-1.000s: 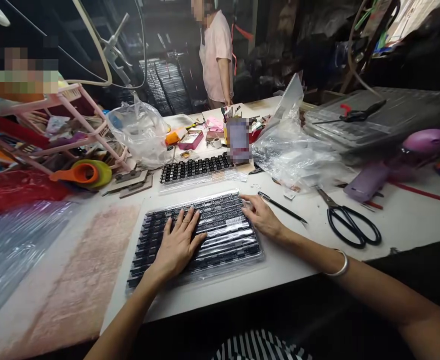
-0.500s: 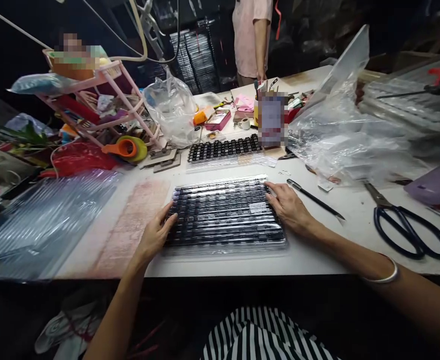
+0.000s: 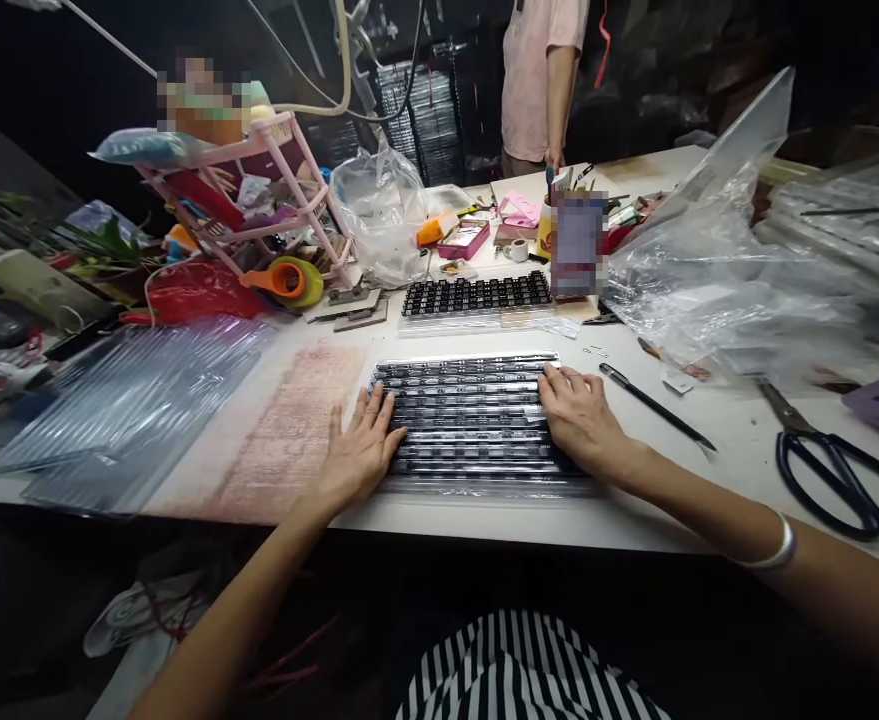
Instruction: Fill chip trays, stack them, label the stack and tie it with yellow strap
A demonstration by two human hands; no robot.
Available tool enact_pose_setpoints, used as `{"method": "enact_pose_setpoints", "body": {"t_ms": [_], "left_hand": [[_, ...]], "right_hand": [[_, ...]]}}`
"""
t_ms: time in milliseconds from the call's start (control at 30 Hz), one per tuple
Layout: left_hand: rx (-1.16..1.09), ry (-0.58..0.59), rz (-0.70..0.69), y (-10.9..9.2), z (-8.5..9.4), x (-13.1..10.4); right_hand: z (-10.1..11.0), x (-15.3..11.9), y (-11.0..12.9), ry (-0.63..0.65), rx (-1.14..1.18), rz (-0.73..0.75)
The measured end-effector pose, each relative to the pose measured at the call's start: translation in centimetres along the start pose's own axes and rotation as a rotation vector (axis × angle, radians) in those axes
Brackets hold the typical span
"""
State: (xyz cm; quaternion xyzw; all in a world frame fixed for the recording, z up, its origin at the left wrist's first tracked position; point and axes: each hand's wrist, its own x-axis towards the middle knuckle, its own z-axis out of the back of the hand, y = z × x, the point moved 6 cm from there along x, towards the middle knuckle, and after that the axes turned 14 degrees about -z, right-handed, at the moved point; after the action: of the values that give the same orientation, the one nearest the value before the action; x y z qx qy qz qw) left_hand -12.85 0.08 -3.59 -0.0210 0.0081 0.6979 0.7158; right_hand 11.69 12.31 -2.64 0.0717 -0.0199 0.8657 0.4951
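A clear ribbed plastic tray (image 3: 469, 425) filled with rows of black parts lies flat on the white table. On its left edge rests my left hand (image 3: 362, 442), fingers spread and palm down. My right hand (image 3: 580, 415) lies over the right edge, its fingers bent on top and partly covering a small white label (image 3: 534, 412). Neither hand lifts the tray. Behind it sits a second tray of black parts (image 3: 476, 292), touched by no hand.
To the right lie a black pen (image 3: 658, 407), large scissors (image 3: 829, 470) and a heap of clear plastic bags (image 3: 724, 300). Empty ribbed plastic sheets (image 3: 139, 410) are stacked at left. A pink rack (image 3: 304, 190) stands behind them. A person (image 3: 540, 90) stands beyond the table.
My left hand has gone from gripping the tray's side to lying spread on its left edge. My right hand has shifted inward over the label. The camera view has turned slightly left.
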Motion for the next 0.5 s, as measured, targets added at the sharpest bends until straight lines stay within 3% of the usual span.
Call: {"method": "enact_pose_setpoints", "body": {"t_ms": [200,400,500], "left_hand": [[-0.051,0.014,-0.156,-2.8,-0.1,2.3],[-0.079,-0.017,-0.290,-5.1,0.5,4.7],[-0.099,-0.060,-0.321,-6.0,0.7,5.7]], "right_hand": [[-1.0,1.2,2.2,0.067,0.021,0.077],[-1.3,1.7,2.5,0.272,0.105,0.151],[-1.3,1.5,2.5,0.273,0.131,0.153]]}}
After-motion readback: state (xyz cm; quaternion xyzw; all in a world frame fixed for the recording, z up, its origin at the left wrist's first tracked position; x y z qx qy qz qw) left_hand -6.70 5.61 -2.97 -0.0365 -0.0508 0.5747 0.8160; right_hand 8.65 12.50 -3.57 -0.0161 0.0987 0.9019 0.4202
